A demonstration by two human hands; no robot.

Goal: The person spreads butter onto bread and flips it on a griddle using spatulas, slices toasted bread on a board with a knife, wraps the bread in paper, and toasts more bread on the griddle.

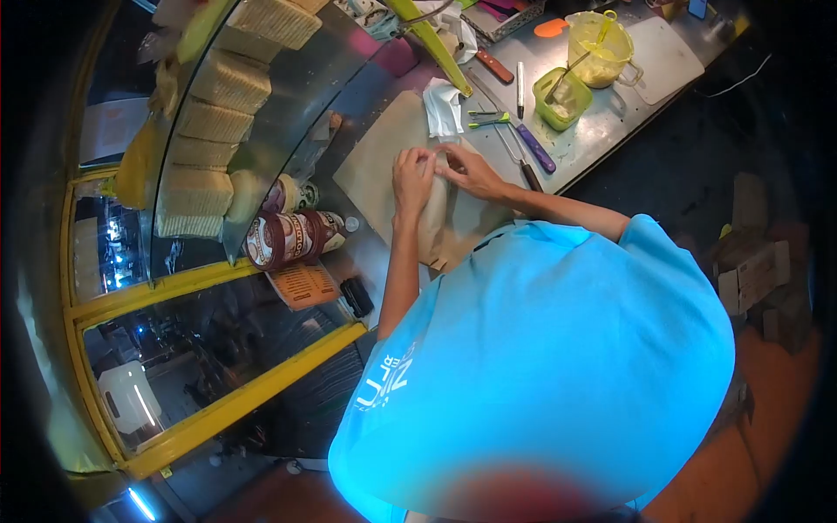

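Both hands meet at the upper end of a long, pale paper-wrapped roll (432, 213) lying on a brown board or sheet (375, 170). My left hand (413, 179) is on the roll's left side, fingers bent and closed on its end. From the right, my right hand (469, 170) pinches the same end, thumb and fingertips close to the left hand's fingers. Just above them lies a crumpled white paper (443, 108). Green-handled tongs (489, 119) and a purple-handled knife (535, 148) lie to the right of the hands.
Farther right stand a green square tub (562, 98) and a yellowish pitcher (601, 50), near a white board (664, 63). A red-handled knife (495, 66) lies behind. Left are labelled jars (292, 238), an orange card (302, 286) and a glass case holding stacked bread slices (228, 83).
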